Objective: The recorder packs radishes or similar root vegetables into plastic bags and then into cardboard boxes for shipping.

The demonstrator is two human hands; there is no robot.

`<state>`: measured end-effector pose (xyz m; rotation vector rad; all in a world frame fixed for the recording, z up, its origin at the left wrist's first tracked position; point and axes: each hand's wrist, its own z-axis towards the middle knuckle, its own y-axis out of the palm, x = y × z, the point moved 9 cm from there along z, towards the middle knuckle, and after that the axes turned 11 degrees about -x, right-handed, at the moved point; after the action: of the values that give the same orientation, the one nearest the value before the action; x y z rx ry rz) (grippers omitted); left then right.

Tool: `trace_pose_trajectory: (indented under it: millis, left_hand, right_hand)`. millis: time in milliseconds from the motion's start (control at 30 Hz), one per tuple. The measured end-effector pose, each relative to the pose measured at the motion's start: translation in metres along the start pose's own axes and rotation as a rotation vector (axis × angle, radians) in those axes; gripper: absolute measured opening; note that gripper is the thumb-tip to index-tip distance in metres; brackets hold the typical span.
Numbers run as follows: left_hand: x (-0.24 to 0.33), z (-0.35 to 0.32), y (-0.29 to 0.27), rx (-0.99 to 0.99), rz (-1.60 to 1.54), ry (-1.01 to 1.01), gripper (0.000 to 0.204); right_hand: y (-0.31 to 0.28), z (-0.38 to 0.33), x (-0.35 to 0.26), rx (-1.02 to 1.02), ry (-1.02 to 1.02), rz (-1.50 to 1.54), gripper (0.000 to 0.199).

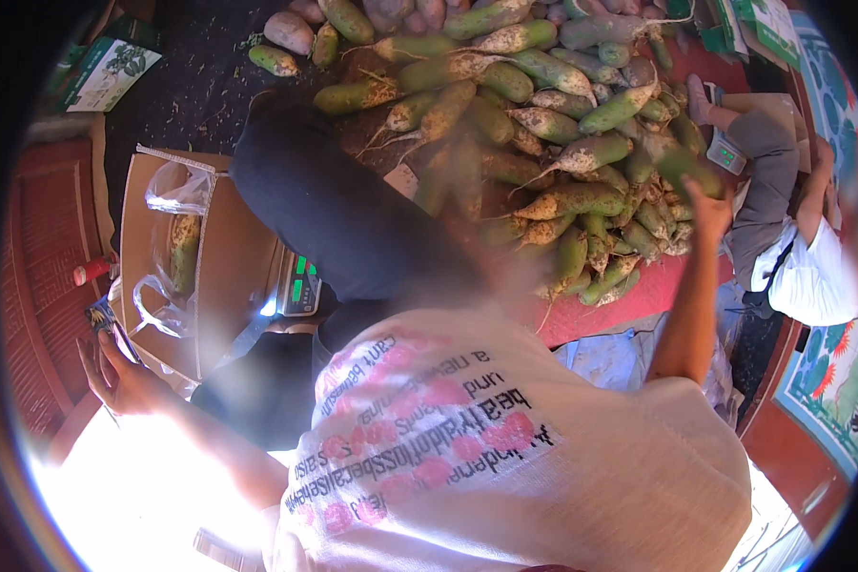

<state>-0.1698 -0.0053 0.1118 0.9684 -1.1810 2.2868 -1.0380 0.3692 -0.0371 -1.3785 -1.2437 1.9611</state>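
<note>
At the right side of the big pile of green radishes (591,153), my right hand (710,214) is closed around a green radish (682,170), blurred by motion. My left hand (119,381) is out at the far left with its fingers spread, holding nothing. It is beside a cardboard box (214,315) and close to a small dark packet-like thing (105,317). The box is lined with a clear plastic bag (176,191), and a radish (183,253) lies inside it. Next to the box, a scale display (302,286) glows green.
Another person in a white shirt (815,276) sits at the right, near a second scale (725,153). Several pinkish roots (291,31) lie at the far edge of the pile. Printed cartons stand at the far left (114,71) and far right (767,29). Red cloth (591,319) lies under the pile.
</note>
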Motion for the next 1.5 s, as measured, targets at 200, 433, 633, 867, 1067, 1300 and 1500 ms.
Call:
trace_pose_trajectory:
  millis: [200, 433, 633, 867, 1067, 1300, 1500]
  left_hand:
    - [0.038, 0.007, 0.064, -0.184, -0.247, 0.025, 0.029]
    - [0.216, -0.124, 0.242, -1.126, -0.335, 0.622, 0.046]
    - [0.275, -0.174, 0.298, -1.315, -0.057, 0.544, 0.053]
    - [0.232, -0.198, 0.313, -1.233, -0.306, 0.207, 0.042]
    - [0.215, -0.234, 0.33, -1.237, -0.42, 0.123, 0.037]
    - [0.091, -0.32, 0.383, -1.041, -0.095, 0.528, 0.031]
    - [0.215, -0.218, 0.346, -1.488, -0.266, 0.158, 0.038]
  right_hand:
    - [-0.048, -0.019, -0.191, -0.117, -0.217, 0.746, 0.074]
    - [0.108, -0.078, -0.33, -0.565, -0.592, 0.737, 0.086]
    - [0.108, -0.129, -0.42, -0.566, -0.827, 0.312, 0.084]
    - [0.117, -0.152, -0.411, -0.479, -0.911, 0.078, 0.081]
    - [0.123, -0.157, -0.374, -0.457, -0.826, 0.129, 0.085]
    - [0.114, -0.125, -0.384, -0.391, -0.752, 0.133, 0.08]
    - [0.135, -0.139, -0.387, -0.478, -0.948, -0.073, 0.085]
